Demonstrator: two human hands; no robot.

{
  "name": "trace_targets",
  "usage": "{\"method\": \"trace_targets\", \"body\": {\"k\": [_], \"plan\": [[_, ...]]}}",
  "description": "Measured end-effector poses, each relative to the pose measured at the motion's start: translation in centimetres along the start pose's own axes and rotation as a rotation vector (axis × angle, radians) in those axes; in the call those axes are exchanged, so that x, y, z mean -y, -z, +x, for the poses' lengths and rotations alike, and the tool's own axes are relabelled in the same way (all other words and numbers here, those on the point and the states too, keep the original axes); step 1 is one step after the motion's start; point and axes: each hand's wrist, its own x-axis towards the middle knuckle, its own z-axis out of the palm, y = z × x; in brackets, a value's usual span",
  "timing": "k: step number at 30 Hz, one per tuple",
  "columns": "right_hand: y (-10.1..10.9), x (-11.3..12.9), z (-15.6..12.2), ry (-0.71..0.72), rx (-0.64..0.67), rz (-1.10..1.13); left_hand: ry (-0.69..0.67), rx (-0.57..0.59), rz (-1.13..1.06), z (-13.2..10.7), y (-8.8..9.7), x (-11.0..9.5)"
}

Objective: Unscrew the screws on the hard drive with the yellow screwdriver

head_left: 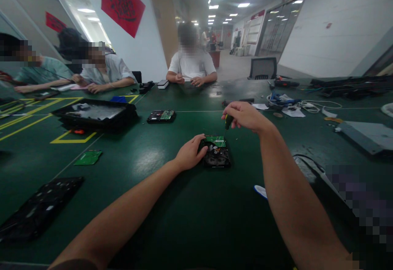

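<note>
A black hard drive [217, 155] with a green circuit board on its top lies on the dark green table [190, 221] in front of me. My left hand [190, 153] grips the drive's left edge with curled fingers. Just above the drive's far end, my right hand [245, 116] is closed around a screwdriver [227, 121] with a dark and yellow handle, its tip pointing down at the circuit board.
A second hard drive [161, 116] lies further back. A black tray [95, 113], a loose green board [88, 157] and a black keyboard-like panel [39, 208] are to the left. Cables and parts [294, 106] crowd the right. Three people sit at the far side.
</note>
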Motion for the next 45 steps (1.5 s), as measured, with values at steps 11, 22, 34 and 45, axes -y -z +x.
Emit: {"method": "trace_targets", "body": {"k": [11, 22, 34, 45], "plan": [[0.36, 0.46, -0.67, 0.058, 0.079, 0.041, -0.042, 0.012, -0.006, 0.16, 0.21, -0.07], [-0.07, 0.17, -0.26, 0.077, -0.018, 0.044, -0.039, 0.037, 0.009, 0.09, 0.24, -0.12], [0.38, 0.01, -0.28, 0.126, -0.090, -0.105, -0.054, 0.028, 0.013, 0.16, 0.20, -0.01], [-0.23, 0.43, -0.64, 0.087, 0.095, 0.143, -0.067, 0.018, 0.015, 0.20, 0.05, 0.11]]}}
